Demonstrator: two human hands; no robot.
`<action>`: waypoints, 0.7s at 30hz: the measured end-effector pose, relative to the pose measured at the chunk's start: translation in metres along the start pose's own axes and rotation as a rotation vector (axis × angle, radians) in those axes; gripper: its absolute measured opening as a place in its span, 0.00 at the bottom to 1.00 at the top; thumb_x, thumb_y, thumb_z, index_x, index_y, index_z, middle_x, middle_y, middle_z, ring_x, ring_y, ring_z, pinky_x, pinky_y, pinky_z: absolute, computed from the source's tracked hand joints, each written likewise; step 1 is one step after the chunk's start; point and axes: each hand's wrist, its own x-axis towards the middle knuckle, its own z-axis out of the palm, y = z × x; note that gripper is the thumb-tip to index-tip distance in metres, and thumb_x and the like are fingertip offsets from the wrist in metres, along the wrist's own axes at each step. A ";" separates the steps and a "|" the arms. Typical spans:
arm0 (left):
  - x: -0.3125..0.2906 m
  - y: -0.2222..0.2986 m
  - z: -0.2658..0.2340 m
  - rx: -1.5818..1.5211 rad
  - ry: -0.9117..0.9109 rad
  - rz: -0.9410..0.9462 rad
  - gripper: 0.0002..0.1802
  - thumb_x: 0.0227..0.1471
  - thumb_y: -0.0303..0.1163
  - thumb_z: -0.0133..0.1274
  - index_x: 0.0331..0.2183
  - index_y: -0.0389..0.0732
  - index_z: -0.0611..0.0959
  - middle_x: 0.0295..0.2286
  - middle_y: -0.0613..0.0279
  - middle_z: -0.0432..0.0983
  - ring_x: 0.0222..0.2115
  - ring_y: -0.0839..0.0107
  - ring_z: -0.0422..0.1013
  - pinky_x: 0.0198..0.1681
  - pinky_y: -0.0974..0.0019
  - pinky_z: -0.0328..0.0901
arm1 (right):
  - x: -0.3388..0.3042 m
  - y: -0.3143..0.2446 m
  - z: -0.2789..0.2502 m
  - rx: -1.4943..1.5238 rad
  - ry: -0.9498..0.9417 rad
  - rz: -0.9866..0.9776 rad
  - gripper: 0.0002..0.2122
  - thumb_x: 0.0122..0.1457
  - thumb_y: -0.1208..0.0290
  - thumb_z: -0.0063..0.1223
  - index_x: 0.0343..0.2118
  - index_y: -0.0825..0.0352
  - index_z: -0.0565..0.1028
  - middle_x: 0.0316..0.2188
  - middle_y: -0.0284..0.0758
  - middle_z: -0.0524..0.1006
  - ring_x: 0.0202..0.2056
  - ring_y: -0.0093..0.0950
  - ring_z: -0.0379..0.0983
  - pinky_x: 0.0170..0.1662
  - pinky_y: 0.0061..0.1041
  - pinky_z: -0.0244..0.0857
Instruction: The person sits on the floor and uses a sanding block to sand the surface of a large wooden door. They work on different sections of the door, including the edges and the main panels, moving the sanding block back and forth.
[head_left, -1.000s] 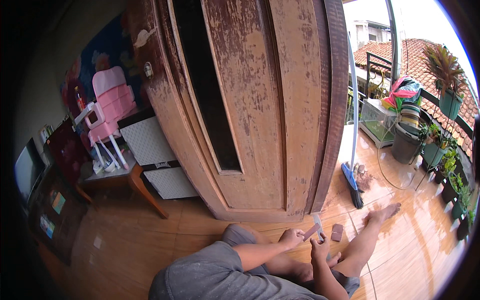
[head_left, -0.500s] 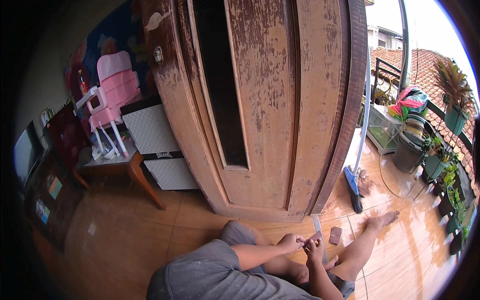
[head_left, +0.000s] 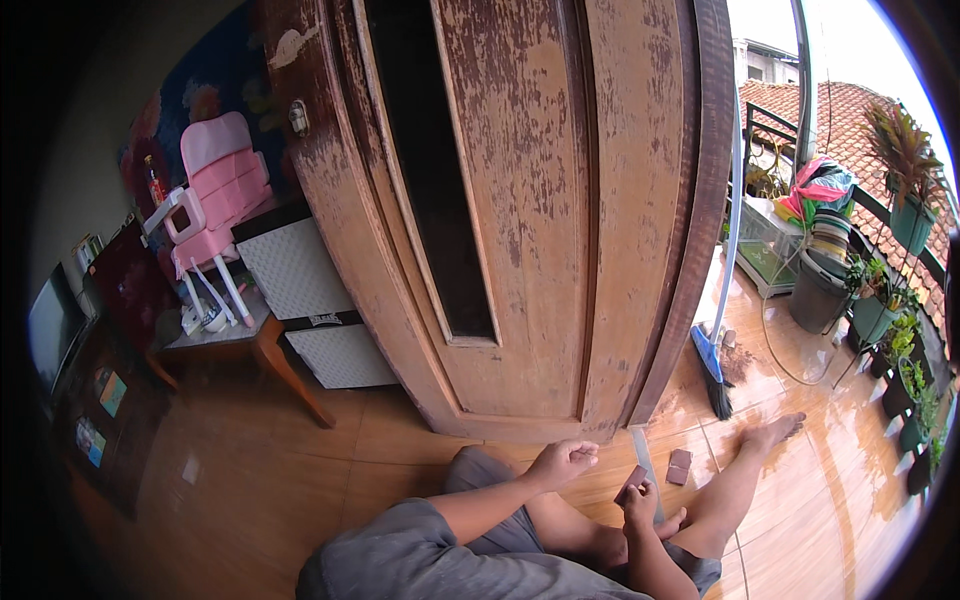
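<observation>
My right hand (head_left: 640, 508) grips a small brown rectangular piece of sandpaper (head_left: 630, 484) between thumb and fingers, above my crossed legs. To its left, my left hand (head_left: 563, 466) is held apart from it with the fingers curled together; whatever it may hold is too small to make out. On the tiles beyond my right hand lies another brown sandpaper piece (head_left: 679, 466), near the grey threshold strip (head_left: 646, 458). In front of me stands a wooden door (head_left: 540, 220), its brown finish worn down to pale wood in many patches.
A blue broom (head_left: 708, 355) leans beside the door edge. Potted plants (head_left: 905, 380), a grey bucket (head_left: 818, 292) and a glass tank (head_left: 768, 245) line the right side. At left are a pink chair (head_left: 225, 175) on a wooden table (head_left: 275, 370) and white drawers (head_left: 295, 268).
My left hand has let go of the sandpaper and moved up and left, away from my right hand. The right hand keeps the sandpaper. The view has shifted slightly.
</observation>
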 end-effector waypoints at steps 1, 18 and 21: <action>0.001 0.020 -0.017 0.064 0.049 0.092 0.20 0.59 0.36 0.62 0.49 0.34 0.83 0.44 0.53 0.83 0.45 0.68 0.79 0.51 0.64 0.71 | 0.000 0.000 0.001 -0.011 -0.019 -0.053 0.19 0.62 0.75 0.53 0.56 0.70 0.69 0.41 0.40 0.76 0.38 0.28 0.77 0.41 0.27 0.73; 0.110 0.408 -0.162 1.802 0.765 1.088 0.53 0.58 0.69 0.46 0.68 0.36 0.59 0.69 0.52 0.52 0.71 0.59 0.45 0.72 0.39 0.39 | -0.007 -0.022 0.012 -0.186 -0.001 -0.148 0.15 0.60 0.74 0.55 0.48 0.74 0.75 0.35 0.41 0.80 0.36 0.28 0.78 0.41 0.28 0.73; 0.128 0.436 -0.160 1.946 0.909 1.064 0.56 0.58 0.73 0.40 0.69 0.36 0.57 0.70 0.53 0.50 0.71 0.60 0.45 0.72 0.40 0.39 | -0.005 -0.028 0.010 -0.195 0.009 -0.178 0.14 0.60 0.74 0.55 0.48 0.74 0.75 0.35 0.41 0.81 0.36 0.28 0.78 0.41 0.28 0.72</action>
